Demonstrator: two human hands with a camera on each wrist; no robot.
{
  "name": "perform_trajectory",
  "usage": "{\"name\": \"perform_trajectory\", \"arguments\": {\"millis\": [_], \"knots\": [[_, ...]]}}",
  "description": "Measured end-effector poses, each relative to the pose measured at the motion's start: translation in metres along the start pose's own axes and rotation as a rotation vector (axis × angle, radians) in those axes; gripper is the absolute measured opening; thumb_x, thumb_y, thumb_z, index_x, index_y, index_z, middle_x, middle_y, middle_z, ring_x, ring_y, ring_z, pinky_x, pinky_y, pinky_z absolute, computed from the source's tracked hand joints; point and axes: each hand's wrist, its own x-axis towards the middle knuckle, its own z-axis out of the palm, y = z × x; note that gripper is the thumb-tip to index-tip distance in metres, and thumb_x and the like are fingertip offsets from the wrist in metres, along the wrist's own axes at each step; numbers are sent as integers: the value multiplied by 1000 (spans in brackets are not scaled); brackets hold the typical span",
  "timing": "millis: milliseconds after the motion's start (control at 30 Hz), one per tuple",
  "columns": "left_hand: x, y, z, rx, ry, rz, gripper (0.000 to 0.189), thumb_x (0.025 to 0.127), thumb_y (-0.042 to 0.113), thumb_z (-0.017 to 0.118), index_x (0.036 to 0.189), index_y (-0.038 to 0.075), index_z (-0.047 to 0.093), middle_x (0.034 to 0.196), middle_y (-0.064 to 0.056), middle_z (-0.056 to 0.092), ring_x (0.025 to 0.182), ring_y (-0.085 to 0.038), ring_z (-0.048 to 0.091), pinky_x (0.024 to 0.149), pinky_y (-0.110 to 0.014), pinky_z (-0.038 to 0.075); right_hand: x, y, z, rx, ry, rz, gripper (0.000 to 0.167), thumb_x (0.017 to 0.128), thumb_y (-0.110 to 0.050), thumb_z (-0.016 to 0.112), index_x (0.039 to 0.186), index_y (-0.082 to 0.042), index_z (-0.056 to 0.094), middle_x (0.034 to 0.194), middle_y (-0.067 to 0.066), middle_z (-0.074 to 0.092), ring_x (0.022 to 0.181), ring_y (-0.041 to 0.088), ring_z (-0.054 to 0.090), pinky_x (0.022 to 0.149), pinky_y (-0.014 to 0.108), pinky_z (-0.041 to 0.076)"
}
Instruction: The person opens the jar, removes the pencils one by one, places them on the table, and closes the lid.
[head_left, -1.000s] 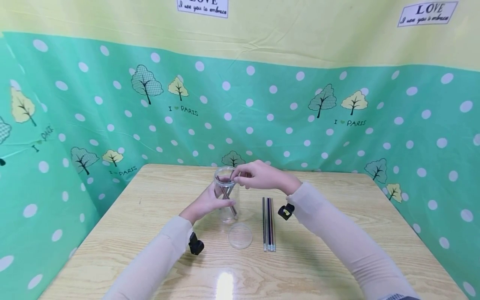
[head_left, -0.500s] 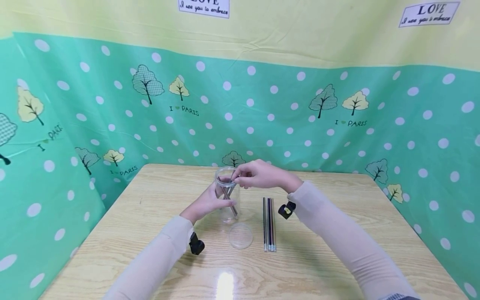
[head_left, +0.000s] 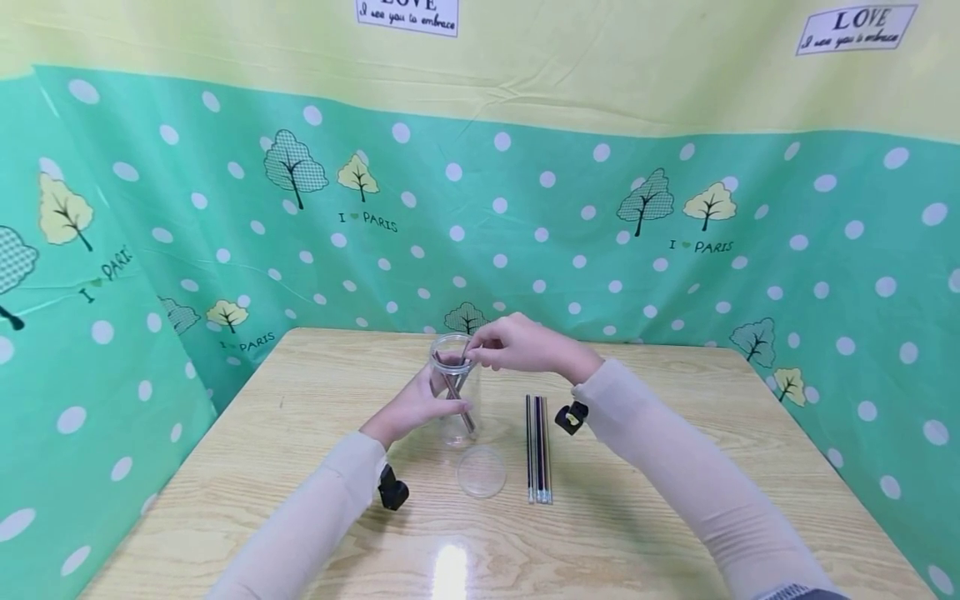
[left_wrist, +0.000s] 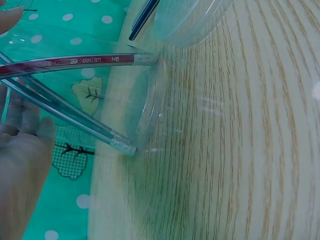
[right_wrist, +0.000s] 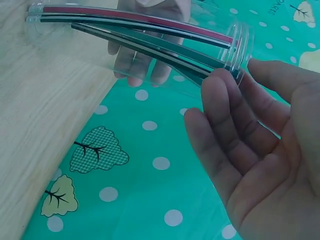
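My left hand (head_left: 416,406) is wrapped around a clear jar (head_left: 457,435), which stands uncapped on the table. Inside, pencils lean across one another; the left wrist view shows a red pencil (left_wrist: 95,61) marked HB and two darker pencils (left_wrist: 75,114). At the jar's mouth, my right hand (head_left: 517,346) pinches the upper end of a dark pencil (right_wrist: 210,62) that is mostly within the jar. The exact contact is partly hidden by the fingers. In the right wrist view, the other fingers (right_wrist: 215,95) are bent loosely outside the rim.
A round clear lid (head_left: 481,472) lies flat in front of the jar. To its right, several pencils (head_left: 537,450) lie side by side on the wooden table (head_left: 300,375). A green dotted curtain (head_left: 525,217) hangs behind and at both sides.
My right hand has risen very slightly at the jar's mouth, showing a little more of the pencil's end. The left hand, jar, lid and pencil row stay in place.
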Motion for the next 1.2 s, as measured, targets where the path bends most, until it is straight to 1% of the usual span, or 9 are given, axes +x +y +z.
{"name": "perform_trajectory", "arguments": {"millis": [67,133,267,300,367,433,667,1067,1200], "knots": [[0,0,0,3,4,-4,73,83,7,81,144,17,42,149,-2,49,142,-20,38,119,-48,22,2,-1,-1,-25,8,9,18,100,-18,63,108,-7,75,75,-5,66,65,11,60,62,30,53],[0,0,0,2,4,-8,74,82,7,82,144,16,42,150,-4,49,143,-21,38,119,-49,22,4,-2,-3,-53,13,22,16,99,-18,64,105,-8,76,73,-4,66,63,11,59,83,35,55],[-1,-1,-1,-3,4,-14,75,83,7,82,145,15,40,150,-6,48,143,-22,37,119,-49,21,9,-7,-7,-74,12,69,10,95,-17,69,99,-9,75,75,-3,68,66,10,61,90,37,54],[-1,-1,-1,-2,4,-16,75,83,7,82,145,15,40,150,-6,48,143,-22,37,119,-49,21,10,-8,-8,-69,9,86,9,94,-17,70,97,-10,74,77,-2,69,67,11,62,89,36,54],[-1,-1,-1,0,6,-17,75,83,7,81,145,15,40,150,-6,48,143,-23,36,119,-49,21,12,-11,-10,-49,0,127,7,92,-17,73,94,-10,73,79,-2,69,69,12,63,68,31,56],[-1,-1,-1,-3,5,-14,74,83,7,81,144,14,40,150,-7,48,143,-23,36,119,-49,21,14,-12,-10,-36,-4,163,7,91,-18,74,90,-11,71,79,-1,70,70,13,63,65,27,55],[-1,0,0,-9,0,-1,77,83,7,81,146,16,39,152,-5,47,144,-21,36,120,-48,20,15,-11,-8,-56,44,205,12,90,-23,76,83,-14,72,79,-2,70,70,12,61,66,25,54],[0,-2,0,-4,16,-8,77,83,6,80,146,11,37,152,-8,46,145,-24,33,119,-52,19,19,-9,2,-125,206,158,7,90,-18,77,89,-12,77,77,-8,70,69,8,64,65,21,55],[-1,-2,-1,14,18,-14,79,84,7,80,149,15,34,153,-8,44,145,-24,32,119,-52,19,21,-9,6,-147,239,155,8,91,-22,77,88,-14,78,77,-9,69,67,9,62,61,21,53]]}}
